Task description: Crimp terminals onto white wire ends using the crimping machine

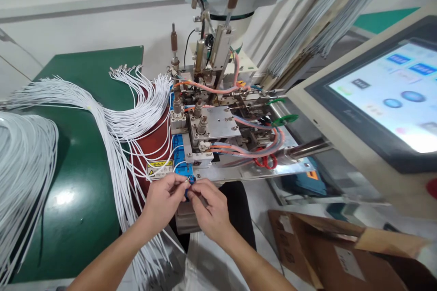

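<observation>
With left hand (167, 195) and right hand (210, 204) closed, we pinch a blue part (191, 179) by the machine (220, 122), both grips seemingly steadying it.

Bare-armed, dressed in pale and black.
I see the left forearm (114, 252) and right forearm (252, 259) uncovered, left hand (167, 193) and right hand (211, 204) bare-fingered, pale creased cloth (205, 266) at the lap, and what looks like a black trouser leg (241, 207).
</observation>
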